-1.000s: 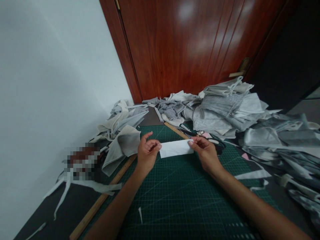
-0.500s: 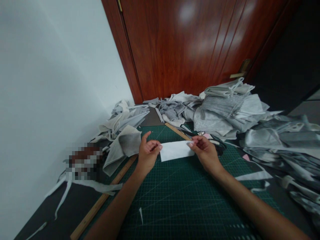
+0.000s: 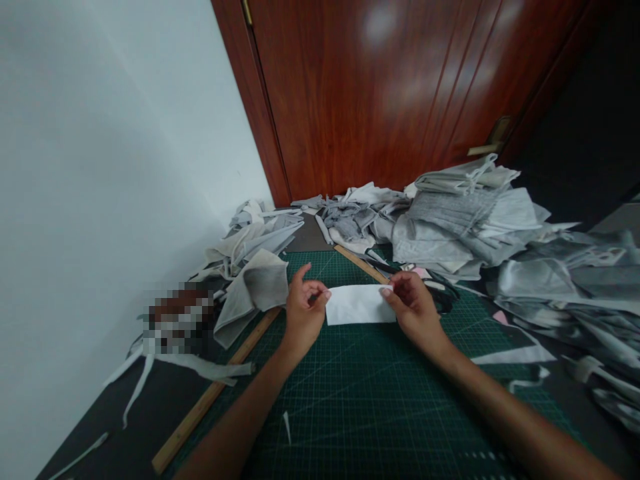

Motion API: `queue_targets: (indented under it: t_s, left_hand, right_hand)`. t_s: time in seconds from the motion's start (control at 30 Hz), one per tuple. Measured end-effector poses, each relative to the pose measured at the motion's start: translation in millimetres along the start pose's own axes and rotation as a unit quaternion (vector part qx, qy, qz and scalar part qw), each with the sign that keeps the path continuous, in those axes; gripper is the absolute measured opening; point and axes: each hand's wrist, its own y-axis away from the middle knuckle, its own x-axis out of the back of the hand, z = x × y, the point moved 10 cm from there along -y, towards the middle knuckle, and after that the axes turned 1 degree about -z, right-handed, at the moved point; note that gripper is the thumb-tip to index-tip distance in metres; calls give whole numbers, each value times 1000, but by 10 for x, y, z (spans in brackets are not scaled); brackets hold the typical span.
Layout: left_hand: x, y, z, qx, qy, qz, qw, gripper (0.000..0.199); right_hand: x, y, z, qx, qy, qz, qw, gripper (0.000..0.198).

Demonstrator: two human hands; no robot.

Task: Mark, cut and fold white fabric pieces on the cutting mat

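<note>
The white strip (image 3: 359,307), held over the mat (image 3: 360,393), looks light, soft and easily creased, so its upper corners seem the best hold, where your left hand (image 3: 304,315) and right hand (image 3: 416,305) each pinch it, cloth (image 3: 440,227) heaped beyond.

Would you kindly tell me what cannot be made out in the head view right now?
All in the head view:
White rectangular piece: its far side, turned away from the camera.
Black object: its full shape, partly hidden behind the right hand.
Pixelated patch: whatever it masks.
Gray fabric pile: its extent, cut off by the right edge.
Wooden strip: any markings, too small.
</note>
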Motion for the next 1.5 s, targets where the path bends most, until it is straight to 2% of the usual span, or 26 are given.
queue_targets:
  t_s: [0.07,0.17,0.37,0.43,0.6,0.8,0.93,1.07,1.17,1.33,1.5]
  left_hand:
    - [-80,83,-13,9,17,-7,1000,65]
    - [-247,253,-37,32,28,-30,999,63]
    - [-406,493,7,64,73,-25,995,61]
    - [-430,508,-11,92,101,-30,990,59]
    - [-447,503,-58,132,130,-38,982,58]
    - [-449,503,-68,144,131,-45,980,54]
    - [-473,513,-108,166,140,-53,975,41]
    - [-484,512,-99,159,147,-54,975,33]
    - [-468,505,-67,144,141,-49,978,30]
    - [-407,494,68,80,93,-44,992,23]
    - [-391,523,191,13,27,-56,998,24]
  right_hand:
    - [-4,76,-91,24,53,21,998,17]
    - [-65,224,-132,16,70,41,997,16]
    - [-427,515,-68,-57,41,-35,997,14]
    - [-478,557,-72,-70,13,-39,997,15]
    - [-467,553,-22,-105,-72,-19,992,22]
    - [-394,509,1,-99,-46,-12,994,22]
    - [-397,506,-37,-87,-45,-16,995,19]
    - [-449,531,-47,-93,-67,-35,993,13]
    - [-448,538,-138,-56,-36,-47,997,6]
    - [-458,557,-388,57,51,-72,994,21]
    - [-446,561,-398,68,56,-64,994,27]
